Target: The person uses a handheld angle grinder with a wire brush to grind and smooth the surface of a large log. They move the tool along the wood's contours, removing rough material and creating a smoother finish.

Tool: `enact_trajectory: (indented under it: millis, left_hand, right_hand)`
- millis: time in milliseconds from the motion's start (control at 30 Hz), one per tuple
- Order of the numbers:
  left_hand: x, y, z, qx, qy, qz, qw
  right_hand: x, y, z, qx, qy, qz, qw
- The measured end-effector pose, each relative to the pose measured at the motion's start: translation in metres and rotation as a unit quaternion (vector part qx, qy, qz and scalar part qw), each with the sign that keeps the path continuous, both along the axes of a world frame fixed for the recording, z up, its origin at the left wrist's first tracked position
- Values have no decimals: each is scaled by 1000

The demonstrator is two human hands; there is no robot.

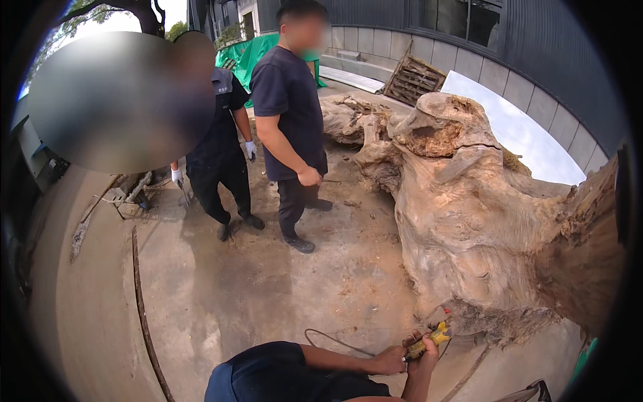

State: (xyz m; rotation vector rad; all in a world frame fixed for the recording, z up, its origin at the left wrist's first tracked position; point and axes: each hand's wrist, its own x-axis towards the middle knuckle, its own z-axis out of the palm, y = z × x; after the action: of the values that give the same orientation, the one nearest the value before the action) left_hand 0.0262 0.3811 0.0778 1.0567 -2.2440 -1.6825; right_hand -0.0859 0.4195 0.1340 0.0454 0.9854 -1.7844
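Across concrete ground (pixel 348 275) sits a slatted crate (pixel 413 79), interior indistinct; both hands (pixel 389 360) (pixel 425 363) clamp a yellow tool (pixel 439 333).

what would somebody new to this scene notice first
Probably the huge, gnarled tree trunk, pale and bare, filling much of the right side. By its lower edge, right of centre at the bottom, a yellow power tool sits in a bare two-handed grip. Then, upper left of centre, a person in a dark T-shirt stands beside another wearing white gloves.
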Motion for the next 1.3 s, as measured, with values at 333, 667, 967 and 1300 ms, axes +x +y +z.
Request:
enact_trajectory:
  millis: [333,667,967,1300]
  left_hand:
    - [71,22,48,-4,-53,-32,998]
    - [91,82,35,-36,37,-66,997]
    - [53,86,81,37,55,-113,991]
    - [23,117,91,141,134,73,978]
  right_hand:
    - [55,34,-26,118,-65,34,990]
    - [81,109,-40,62,6,-4,998]
    - [23,106,25,-20,215,74,974]
    - [-32,155,20,-29,312,111,943]
